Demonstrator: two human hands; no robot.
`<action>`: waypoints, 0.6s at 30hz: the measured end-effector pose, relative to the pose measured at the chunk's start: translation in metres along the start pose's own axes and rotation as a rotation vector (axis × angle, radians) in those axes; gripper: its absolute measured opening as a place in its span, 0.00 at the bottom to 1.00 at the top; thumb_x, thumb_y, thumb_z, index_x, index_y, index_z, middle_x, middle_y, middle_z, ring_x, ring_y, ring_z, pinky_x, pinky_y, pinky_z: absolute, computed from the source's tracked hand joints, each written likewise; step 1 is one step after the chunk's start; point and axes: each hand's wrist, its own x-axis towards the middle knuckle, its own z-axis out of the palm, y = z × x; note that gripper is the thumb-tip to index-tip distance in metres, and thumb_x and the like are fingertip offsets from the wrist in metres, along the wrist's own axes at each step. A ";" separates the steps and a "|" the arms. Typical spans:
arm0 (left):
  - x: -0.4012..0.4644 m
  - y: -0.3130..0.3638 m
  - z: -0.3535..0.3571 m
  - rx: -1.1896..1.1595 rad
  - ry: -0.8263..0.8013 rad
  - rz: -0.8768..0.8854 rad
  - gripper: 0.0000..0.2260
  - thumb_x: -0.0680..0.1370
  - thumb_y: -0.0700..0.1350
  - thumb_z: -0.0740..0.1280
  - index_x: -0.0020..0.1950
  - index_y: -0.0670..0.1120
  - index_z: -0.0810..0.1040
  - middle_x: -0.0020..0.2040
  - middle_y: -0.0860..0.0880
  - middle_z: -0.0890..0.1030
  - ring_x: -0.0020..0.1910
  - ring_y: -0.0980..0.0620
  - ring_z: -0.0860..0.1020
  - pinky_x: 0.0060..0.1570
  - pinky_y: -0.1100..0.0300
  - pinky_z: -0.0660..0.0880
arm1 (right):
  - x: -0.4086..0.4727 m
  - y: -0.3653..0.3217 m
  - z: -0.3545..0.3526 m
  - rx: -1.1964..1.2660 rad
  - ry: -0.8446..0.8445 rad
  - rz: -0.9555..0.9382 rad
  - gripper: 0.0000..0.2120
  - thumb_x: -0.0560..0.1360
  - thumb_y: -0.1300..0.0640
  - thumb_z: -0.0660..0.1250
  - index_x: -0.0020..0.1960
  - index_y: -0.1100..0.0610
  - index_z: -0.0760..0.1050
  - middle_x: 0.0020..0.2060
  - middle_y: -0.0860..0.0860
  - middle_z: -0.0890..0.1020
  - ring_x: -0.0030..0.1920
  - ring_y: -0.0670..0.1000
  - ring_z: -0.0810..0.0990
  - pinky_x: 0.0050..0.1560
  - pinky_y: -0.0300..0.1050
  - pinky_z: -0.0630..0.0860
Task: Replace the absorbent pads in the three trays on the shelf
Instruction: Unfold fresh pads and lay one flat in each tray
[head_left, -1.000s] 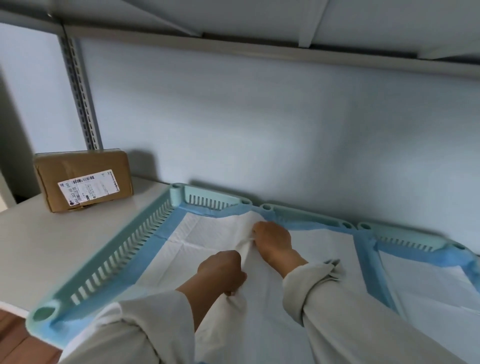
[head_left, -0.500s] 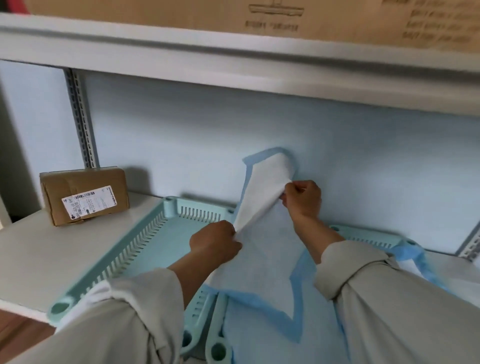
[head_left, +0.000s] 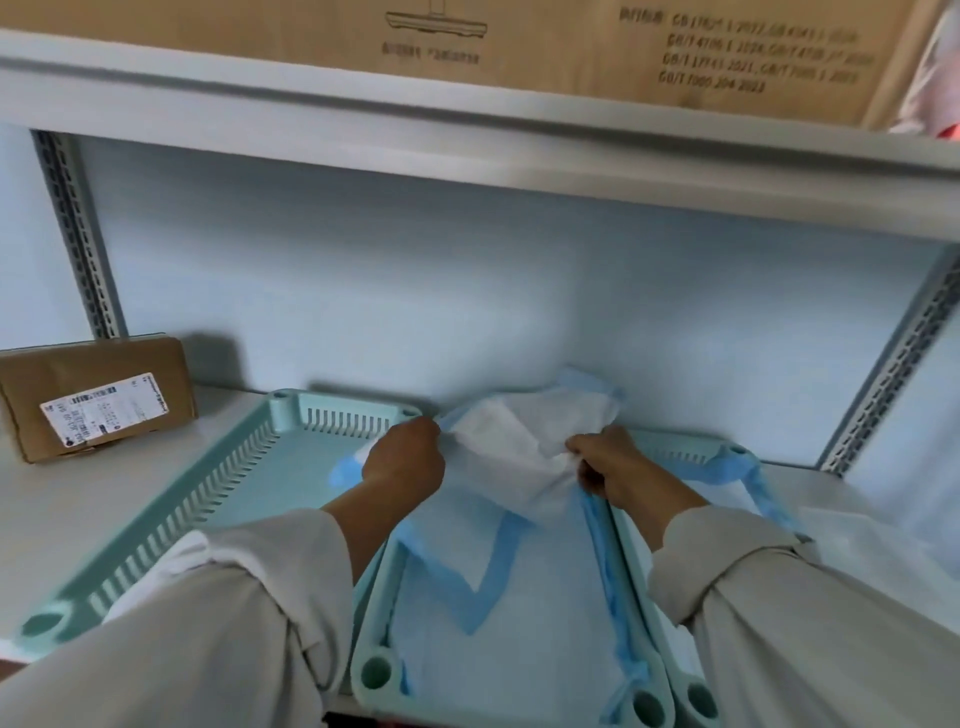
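Note:
Three mint-green slotted trays stand side by side on the shelf. The left tray (head_left: 218, 488) is bare inside. A white absorbent pad with blue edges (head_left: 511, 447) is bunched up above the middle tray (head_left: 379, 670), lifted off the left tray. My left hand (head_left: 402, 462) grips its left part and my right hand (head_left: 610, 467) grips its right part. The middle tray still holds a blue-edged pad (head_left: 498, 613). The right tray (head_left: 696, 696) is mostly hidden by my right sleeve, with a blue pad edge (head_left: 748, 467) hanging over it.
A brown parcel with a white label (head_left: 98, 400) leans against the back wall at the left of the shelf (head_left: 67, 519). The upper shelf (head_left: 467, 130) runs close overhead with a cardboard box (head_left: 519, 41) on it. Slotted metal uprights stand at both sides.
The pad lay flat in the left tray a second ago. I pulled it up and rightward, and now it is crumpled lower between my hands over the middle tray.

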 end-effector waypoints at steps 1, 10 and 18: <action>0.002 0.002 0.002 -0.036 0.047 0.016 0.19 0.77 0.35 0.55 0.65 0.45 0.74 0.66 0.44 0.74 0.65 0.44 0.73 0.62 0.55 0.69 | -0.002 -0.002 -0.001 0.112 0.000 -0.038 0.11 0.75 0.72 0.61 0.54 0.60 0.70 0.37 0.57 0.76 0.32 0.52 0.74 0.20 0.36 0.74; 0.029 0.017 0.019 -0.336 0.355 0.381 0.23 0.78 0.33 0.61 0.70 0.51 0.71 0.77 0.50 0.57 0.74 0.45 0.60 0.71 0.62 0.56 | -0.031 -0.005 -0.001 0.525 0.005 -0.276 0.14 0.77 0.63 0.63 0.61 0.55 0.70 0.56 0.54 0.79 0.46 0.51 0.82 0.53 0.47 0.77; 0.033 -0.015 0.057 0.042 -0.132 -0.062 0.31 0.77 0.37 0.54 0.74 0.63 0.57 0.77 0.54 0.35 0.77 0.39 0.41 0.73 0.38 0.48 | -0.052 0.079 0.019 0.535 -0.116 0.308 0.23 0.81 0.45 0.55 0.71 0.55 0.65 0.62 0.57 0.72 0.56 0.56 0.74 0.46 0.56 0.77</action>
